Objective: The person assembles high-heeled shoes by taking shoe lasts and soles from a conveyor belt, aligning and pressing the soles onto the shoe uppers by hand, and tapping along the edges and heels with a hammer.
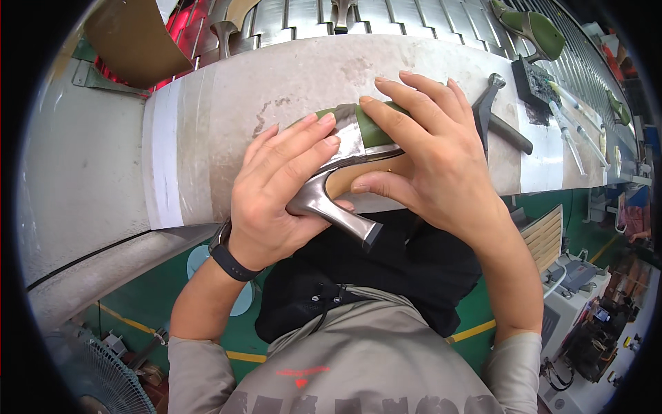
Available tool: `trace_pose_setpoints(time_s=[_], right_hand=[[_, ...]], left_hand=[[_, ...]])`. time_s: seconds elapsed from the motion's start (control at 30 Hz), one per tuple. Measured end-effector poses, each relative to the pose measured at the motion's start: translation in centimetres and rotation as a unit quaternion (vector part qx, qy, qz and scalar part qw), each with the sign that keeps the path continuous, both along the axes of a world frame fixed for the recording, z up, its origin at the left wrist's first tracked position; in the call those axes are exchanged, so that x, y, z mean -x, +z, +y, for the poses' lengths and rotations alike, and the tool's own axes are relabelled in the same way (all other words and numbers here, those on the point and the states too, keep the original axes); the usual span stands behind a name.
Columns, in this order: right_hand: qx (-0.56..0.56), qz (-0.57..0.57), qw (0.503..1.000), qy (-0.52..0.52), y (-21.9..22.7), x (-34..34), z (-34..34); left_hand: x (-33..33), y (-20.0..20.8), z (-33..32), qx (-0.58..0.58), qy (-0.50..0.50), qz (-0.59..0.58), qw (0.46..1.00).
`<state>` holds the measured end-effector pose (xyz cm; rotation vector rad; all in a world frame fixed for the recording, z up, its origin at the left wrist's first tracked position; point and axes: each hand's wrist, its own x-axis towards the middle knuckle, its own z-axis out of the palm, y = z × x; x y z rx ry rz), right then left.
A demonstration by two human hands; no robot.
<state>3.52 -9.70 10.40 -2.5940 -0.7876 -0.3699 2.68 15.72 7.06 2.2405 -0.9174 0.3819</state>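
A high-heeled shoe [343,149] with a silvery upper and a shiny metallic heel [340,212] lies on its side between my hands, with a green last inside it. My left hand [272,183] is closed round its heel end, fingers over the silvery upper and thumb behind the heel. On the toe side, my right hand [438,152] grips it with the fingers over the green last [373,130] and the thumb against the tan sole [369,172]. The toe is hidden under my right hand. The heel tip points toward me.
A pale worktop [310,69] runs across in front of me. Right of my hands lie a dark metal hand tool [493,110], a black block [534,83] and several syringes [569,131]. Beyond, a slatted conveyor [407,17] carries other shoes, including a green one [534,31].
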Motion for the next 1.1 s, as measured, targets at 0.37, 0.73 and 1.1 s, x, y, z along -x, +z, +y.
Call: trace_pose_setpoints(time_s=[0.37,0.73,1.1], right_hand=[[-0.094,-0.053,0.994,0.02,-1.3,1.1,1.7],[-0.098,0.01,0.995,0.03,0.4,0.2,2.5],[-0.052,0.073,0.993,0.078,2.1,-1.8,1.8]], left_hand=[[-0.8,-0.1,-0.9,0.04,0.009,-0.004,0.999],[-1.4,-0.8,-1.0,0.05,-0.028,-0.047,0.997],[-0.9,-2.3,-1.8,0.1,-0.024,-0.058,0.993]])
